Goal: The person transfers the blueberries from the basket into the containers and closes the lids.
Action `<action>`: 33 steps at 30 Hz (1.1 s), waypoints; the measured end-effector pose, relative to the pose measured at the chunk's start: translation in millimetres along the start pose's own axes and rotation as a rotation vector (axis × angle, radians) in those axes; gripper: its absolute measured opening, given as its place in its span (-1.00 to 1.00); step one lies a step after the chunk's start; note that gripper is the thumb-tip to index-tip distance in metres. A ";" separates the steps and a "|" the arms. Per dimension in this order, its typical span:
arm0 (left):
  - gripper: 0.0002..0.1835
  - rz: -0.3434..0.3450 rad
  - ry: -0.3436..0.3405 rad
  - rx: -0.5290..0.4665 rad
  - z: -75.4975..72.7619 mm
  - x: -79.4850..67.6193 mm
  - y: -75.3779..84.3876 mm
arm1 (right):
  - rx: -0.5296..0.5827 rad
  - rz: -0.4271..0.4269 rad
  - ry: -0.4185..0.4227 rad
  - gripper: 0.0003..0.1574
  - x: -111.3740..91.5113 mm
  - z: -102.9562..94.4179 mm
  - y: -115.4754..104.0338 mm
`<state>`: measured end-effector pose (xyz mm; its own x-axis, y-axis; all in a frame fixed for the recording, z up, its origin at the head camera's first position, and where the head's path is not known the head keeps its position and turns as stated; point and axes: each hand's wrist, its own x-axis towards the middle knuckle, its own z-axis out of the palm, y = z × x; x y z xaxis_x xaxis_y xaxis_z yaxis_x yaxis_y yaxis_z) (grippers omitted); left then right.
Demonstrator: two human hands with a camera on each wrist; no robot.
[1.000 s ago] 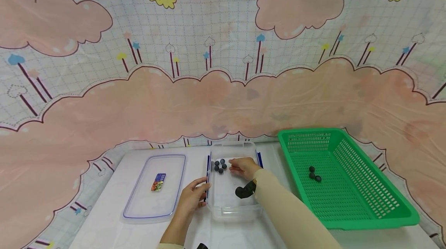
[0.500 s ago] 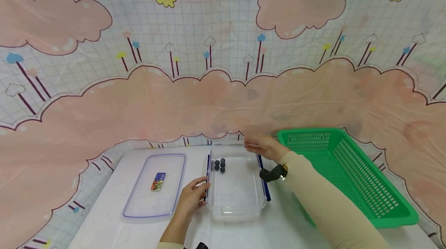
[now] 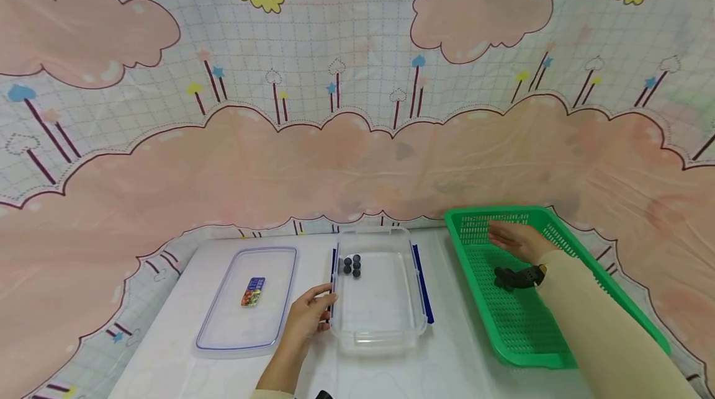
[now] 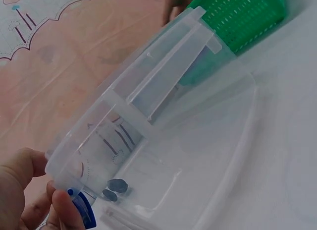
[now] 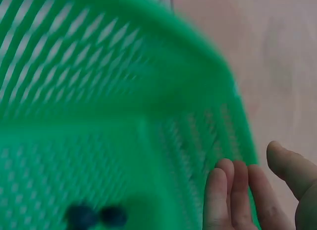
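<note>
In the head view my left hand grips the left side of a clear plastic box. Thumb and fingers pinch its edge beside a blue latch in the left wrist view. Several small dark round pieces, like blueberries, sit in the box's far left part. My right hand hovers over the far part of a green perforated basket, holding nothing, its fingers extended and thumb apart. A few more dark round pieces lie on the basket floor, partly hidden by the wristband in the head view.
A clear lid with a blue seal and a colourful label lies on the white table left of the box. Another blue latch hangs along the box's right side. A patterned cloth stands behind.
My right hand has moved from inside the box, over its far right edge, to above the basket. The dark pieces in the box have settled slightly. My left hand stays on the box.
</note>
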<state>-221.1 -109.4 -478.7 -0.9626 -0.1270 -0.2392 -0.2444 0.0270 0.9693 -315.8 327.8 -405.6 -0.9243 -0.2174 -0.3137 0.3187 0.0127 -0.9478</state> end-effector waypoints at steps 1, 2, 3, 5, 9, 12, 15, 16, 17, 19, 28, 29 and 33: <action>-0.50 0.001 0.002 0.000 0.2 -0.3 -0.2 | -0.014 0.006 0.011 -0.25 -2.5 -5.6 5.5; -0.49 0.001 0.004 -0.003 0.5 -0.5 -0.5 | -0.009 0.011 0.027 -0.25 -4.7 -10.3 10.9; -0.49 0.001 0.004 -0.005 0.9 -0.7 -0.7 | -0.011 0.019 0.043 -0.23 -6.2 -13.8 16.2; -0.49 0.000 0.005 -0.005 1.1 -1.1 -0.4 | -0.033 0.034 0.078 -0.22 -7.8 -18.8 25.6; -0.51 -0.003 0.003 -0.005 1.8 -2.1 -0.2 | -0.098 0.063 0.143 -0.22 -9.1 -22.5 39.9; -0.53 0.004 0.009 -0.007 2.1 -3.0 0.0 | -0.203 0.067 0.184 -0.23 -8.5 -22.6 47.6; -0.52 0.015 0.012 -0.015 2.0 -3.6 0.3 | -0.287 0.078 0.243 -0.23 -7.4 -20.2 53.6; -0.52 0.017 0.011 -0.017 2.0 -3.6 0.0 | -0.296 0.083 0.265 -0.24 -7.1 -19.1 55.0; -0.52 0.020 0.009 -0.022 2.0 -3.9 0.0 | -0.308 0.087 0.286 -0.26 -7.2 -17.6 56.1; -0.51 0.022 0.004 -0.025 2.3 -4.1 -0.3 | -0.327 0.091 0.313 -0.30 -8.1 -14.9 57.5; -0.52 0.001 0.007 -0.013 2.5 -4.0 -1.4 | -0.409 0.056 0.328 -0.41 -12.0 -3.9 56.2; -0.52 0.002 0.005 -0.014 2.4 -3.9 -1.3 | -0.418 0.058 0.329 -0.42 -11.9 -3.5 56.5; -0.52 0.006 -0.001 -0.018 2.3 -3.6 -0.9 | -0.429 0.074 0.352 -0.43 -10.9 -3.4 59.3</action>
<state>-217.7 -106.6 -478.8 -0.9642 -0.1262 -0.2334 -0.2364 0.0095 0.9716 -287.6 334.3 -458.5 -0.9406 0.1367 -0.3108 0.3390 0.4274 -0.8381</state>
